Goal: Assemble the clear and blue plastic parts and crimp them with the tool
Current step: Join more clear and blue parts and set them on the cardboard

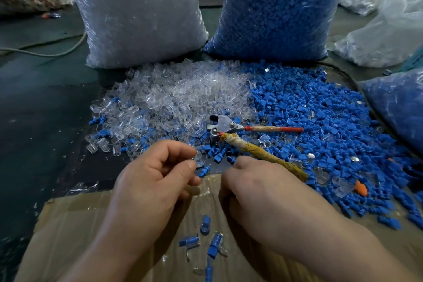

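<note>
On the worktop (pixel 45 98) a clear bag (pixel 137 18) stands behind a clear pile (pixel 171 94), and the left hand (pixel 155 178) hovers at the pile's near edge, its grip pinching a clear part (pixel 198 157) between thumb and forefinger. Below the hands a few joined pieces (pixel 204 224) lie on cardboard (pixel 80 224). The tool (pixel 223 127) rests where the piles meet, its handles spread, and the right hand (pixel 263 192) sits just beside the wrapped handle with fingers curled, so I cannot tell if its grip holds anything, while the blue pile (pixel 309 110) and blue bag (pixel 279 7) lie to the right.
</note>
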